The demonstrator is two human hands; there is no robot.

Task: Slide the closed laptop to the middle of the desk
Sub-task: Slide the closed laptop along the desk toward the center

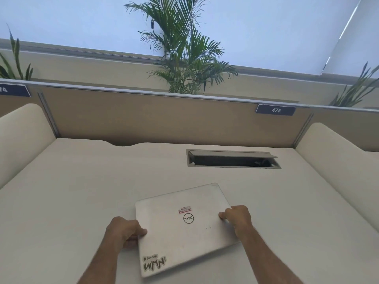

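Silver, lid shut, the laptop [184, 226] lies flat on the pale desk [71, 191], close to the near edge and roughly midway between the side panels, with bare desk beyond it up to the open cable hatch [233, 159]. It sits skewed: long axis runs from near-left up to far-right, so the stickered corner points back at the person. Left hand [125, 232] clamps the left short edge, thumb on the lid, fingers tucked under or against the side. Right hand [238, 219] pinches the right short edge the same way, a little further out. Both hands equally placed, one per side; the middle of the desk lies straight ahead, so the push looks to be forward, with a slight twist needed to square it
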